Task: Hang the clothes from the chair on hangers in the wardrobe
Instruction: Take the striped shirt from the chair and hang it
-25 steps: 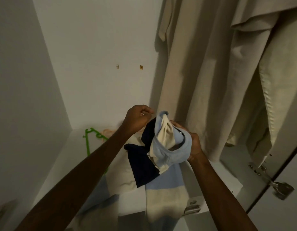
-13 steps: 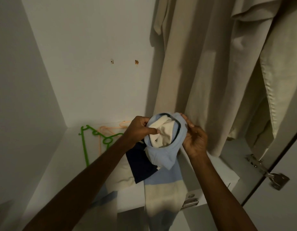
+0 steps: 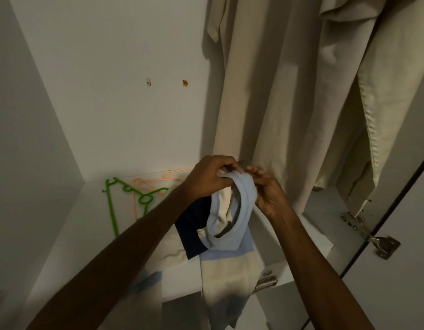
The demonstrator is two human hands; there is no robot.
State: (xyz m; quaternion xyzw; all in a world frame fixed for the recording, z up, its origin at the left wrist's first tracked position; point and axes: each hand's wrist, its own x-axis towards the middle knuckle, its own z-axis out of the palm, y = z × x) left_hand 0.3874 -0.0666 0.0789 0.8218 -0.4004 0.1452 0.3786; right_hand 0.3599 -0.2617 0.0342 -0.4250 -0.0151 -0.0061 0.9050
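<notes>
Collar (image 3: 239,198) of the shirt (image 3: 227,265) is bunched between both hands, held up over the shelf (image 3: 70,234). Left hand (image 3: 209,176) has fingers curled, pinching the collar's top edge. Right hand (image 3: 268,191) grips the other side of the same band, thumb and fingers curled round it. The neck opening hangs as a loop below the hands, and the rest of the shirt drapes down from them over the shelf's front edge.

Likely step: open the neck to take a hanger. None is in hand yet. Green hanger (image 3: 125,198) and orange hanger (image 3: 154,184) lie flat on the shelf, off to the left of the left hand and slightly beyond it.

Suggested approach:
- Hold the collar with the right hand only and free the left, since the hangers are on that side.
- Green one lies across the orange one, so lift it clear to avoid snagging.
- Feed one hanger arm through the neck at a time; knit collar stretches, don't force it.
- Seat the shoulder seams on the arms before letting go.

Beige clothes (image 3: 277,103) hang directly beyond the right hand. The rail is out of view, so I cannot tell what space is free.
</notes>
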